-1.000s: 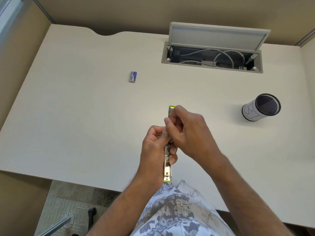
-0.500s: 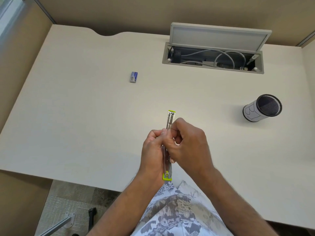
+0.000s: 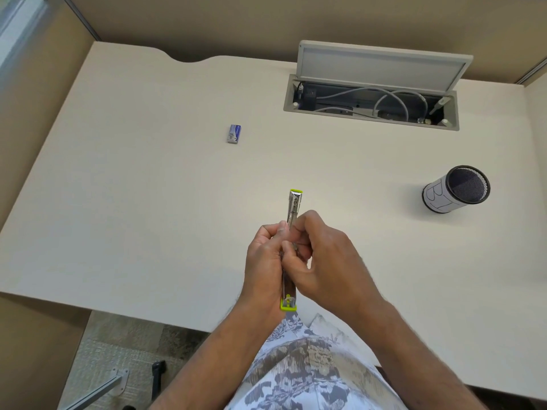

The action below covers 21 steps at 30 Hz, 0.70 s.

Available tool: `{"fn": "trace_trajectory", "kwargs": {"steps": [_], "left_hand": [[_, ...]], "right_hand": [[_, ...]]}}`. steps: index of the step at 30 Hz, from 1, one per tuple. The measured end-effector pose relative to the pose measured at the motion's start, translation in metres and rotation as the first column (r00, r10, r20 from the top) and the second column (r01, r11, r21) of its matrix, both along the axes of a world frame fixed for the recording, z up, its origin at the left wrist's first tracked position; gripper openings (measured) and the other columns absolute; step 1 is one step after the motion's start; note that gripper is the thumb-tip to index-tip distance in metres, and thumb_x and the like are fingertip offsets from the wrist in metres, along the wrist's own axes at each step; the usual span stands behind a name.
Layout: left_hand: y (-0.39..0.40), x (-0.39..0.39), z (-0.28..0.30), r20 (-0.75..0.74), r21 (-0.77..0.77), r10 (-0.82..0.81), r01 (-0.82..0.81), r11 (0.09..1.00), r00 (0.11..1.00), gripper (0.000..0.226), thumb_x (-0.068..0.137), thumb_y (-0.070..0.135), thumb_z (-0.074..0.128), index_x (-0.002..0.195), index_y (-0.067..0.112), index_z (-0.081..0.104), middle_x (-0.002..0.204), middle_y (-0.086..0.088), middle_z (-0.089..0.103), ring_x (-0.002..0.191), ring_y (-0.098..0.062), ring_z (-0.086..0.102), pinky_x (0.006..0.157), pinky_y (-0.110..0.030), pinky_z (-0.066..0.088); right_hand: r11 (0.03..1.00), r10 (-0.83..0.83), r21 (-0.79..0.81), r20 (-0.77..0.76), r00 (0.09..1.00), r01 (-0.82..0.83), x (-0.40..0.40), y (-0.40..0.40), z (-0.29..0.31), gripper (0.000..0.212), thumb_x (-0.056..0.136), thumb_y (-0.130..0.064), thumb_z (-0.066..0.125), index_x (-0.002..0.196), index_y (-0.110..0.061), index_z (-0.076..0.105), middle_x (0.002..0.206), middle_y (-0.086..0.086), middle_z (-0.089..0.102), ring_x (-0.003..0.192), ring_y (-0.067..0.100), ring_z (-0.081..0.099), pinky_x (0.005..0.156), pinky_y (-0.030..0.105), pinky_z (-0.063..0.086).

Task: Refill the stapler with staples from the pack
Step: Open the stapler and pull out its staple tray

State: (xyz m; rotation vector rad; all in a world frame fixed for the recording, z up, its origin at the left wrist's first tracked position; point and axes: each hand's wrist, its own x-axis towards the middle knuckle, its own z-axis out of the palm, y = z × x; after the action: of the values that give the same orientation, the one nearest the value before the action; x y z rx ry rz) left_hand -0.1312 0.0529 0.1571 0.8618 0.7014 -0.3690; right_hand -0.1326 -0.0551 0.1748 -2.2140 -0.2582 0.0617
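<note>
Head view: both the left hand (image 3: 263, 261) and right hand (image 3: 322, 261) clasp the opened stapler (image 3: 291, 247), its long axis pointing away, while the staple pack (image 3: 234, 134) lies far-left on the bench (image 3: 133, 202), nearer the left.

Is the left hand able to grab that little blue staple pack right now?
Probably not yet. The left hand is shut around the stapler, so it is busy. The desk toward the staple pack looks bare, though.
</note>
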Motion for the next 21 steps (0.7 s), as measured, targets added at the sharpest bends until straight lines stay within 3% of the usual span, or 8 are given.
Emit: {"fn": "trace_trajectory", "kwargs": {"steps": [5,7,9,12,17,21], "left_hand": [[0.000,-0.001,0.003,0.110,0.074,-0.021,0.013,0.997,0.994,0.017,0.107,0.019,0.057,0.091,0.016,0.064,0.078,-0.011,0.069,0.062,-0.018,0.065,0.057,-0.031,0.055],[0.000,-0.002,0.005,0.140,0.113,-0.044,0.028,0.993,0.989,0.016,0.107,0.020,0.057,0.094,0.013,0.064,0.082,-0.014,0.066,0.062,-0.019,0.062,0.054,-0.032,0.052],[-0.001,-0.003,0.005,0.158,0.108,-0.043,0.026,0.994,0.986,0.015,0.106,0.020,0.056,0.096,0.011,0.061,0.077,-0.011,0.064,0.054,-0.016,0.060,0.046,-0.027,0.051],[-0.001,-0.003,0.006,0.176,0.088,-0.032,0.017,0.996,0.984,0.014,0.107,0.018,0.054,0.101,0.007,0.060,0.075,-0.011,0.061,0.051,-0.015,0.058,0.043,-0.026,0.049],[-0.003,-0.002,0.006,0.187,0.098,-0.041,0.023,0.995,0.982,0.016,0.108,0.018,0.053,0.099,0.006,0.059,0.071,-0.008,0.064,0.050,-0.015,0.058,0.043,-0.026,0.050],[-0.003,-0.002,0.005,0.186,0.100,-0.039,0.020,0.995,0.982,0.016,0.108,0.017,0.053,0.097,0.006,0.059,0.071,-0.010,0.064,0.048,-0.016,0.057,0.043,-0.026,0.051]], "right_hand": [[0.967,-0.046,0.248,-0.037,0.998,0.054,-0.001,-0.005,-0.001,0.004,0.098,-0.020,0.056,0.096,-0.019,0.053,0.063,-0.006,0.054,0.051,0.015,0.049,0.048,0.028,0.041],[0.953,-0.118,0.277,-0.023,0.993,0.119,0.002,-0.006,-0.002,0.004,0.101,-0.019,0.055,0.103,-0.021,0.057,0.062,-0.004,0.056,0.050,0.016,0.050,0.046,0.027,0.043],[0.962,-0.186,0.214,0.069,0.980,0.167,0.008,-0.010,-0.003,0.015,0.100,-0.012,0.059,0.112,-0.019,0.062,0.065,-0.009,0.055,0.054,0.012,0.051,0.053,0.012,0.039],[0.984,-0.175,0.043,0.177,0.969,0.170,0.017,-0.018,-0.002,0.028,0.096,-0.012,0.067,0.124,-0.015,0.068,0.088,-0.004,0.062,0.066,0.009,0.055,0.065,0.009,0.037],[0.982,-0.114,-0.115,0.250,0.961,0.147,0.021,-0.019,0.004,0.028,0.093,-0.016,0.073,0.121,-0.015,0.073,0.101,0.005,0.068,0.071,0.022,0.065,0.058,0.038,0.056],[0.973,-0.092,-0.172,0.319,0.943,0.154,0.020,-0.016,0.008,0.015,0.092,-0.014,0.074,0.107,-0.015,0.078,0.094,0.004,0.071,0.071,0.024,0.067,0.052,0.036,0.055]]}}
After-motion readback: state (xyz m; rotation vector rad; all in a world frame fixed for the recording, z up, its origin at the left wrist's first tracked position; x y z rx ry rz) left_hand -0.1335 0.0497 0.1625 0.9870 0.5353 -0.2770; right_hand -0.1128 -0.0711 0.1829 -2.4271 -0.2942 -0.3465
